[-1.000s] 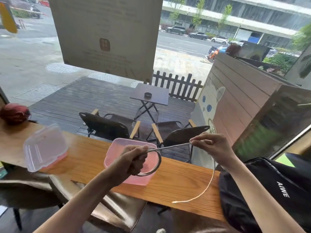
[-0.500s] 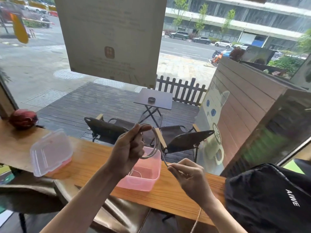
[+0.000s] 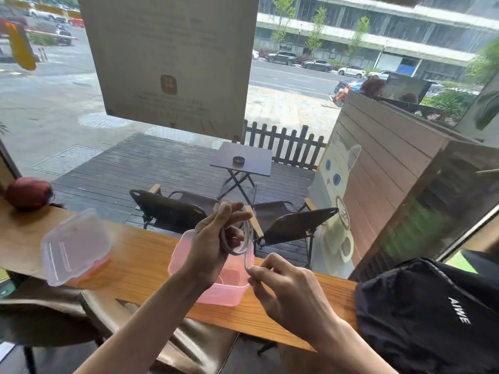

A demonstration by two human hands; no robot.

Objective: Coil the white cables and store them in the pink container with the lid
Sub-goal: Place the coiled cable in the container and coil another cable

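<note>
at the left end of the wooden counter (image 3: 140,255) a clear lid (image 3: 74,245) lies off the box, next to a dark red bundle (image 3: 28,193) further back. moving right, the pink container (image 3: 216,292) sits open on the counter, with what looks like a thin white strand already lying inside. above it the left hand (image 3: 213,247) holds the white cable (image 3: 237,233) as a loop, fingers curled through and round it, thumb up against the top. half a second ago the loop looked thinner and the right hand was lower; a second ago the cable was stretched out straight between both hands with a long tail hanging. now that slack is mostly wound in, so the coil seems close to finished. the right hand (image 3: 286,290) is just below the loop, its fingertips (image 3: 255,271) pinching the short free end. further right a black bag (image 3: 432,314) rests on the counter's end.
</note>
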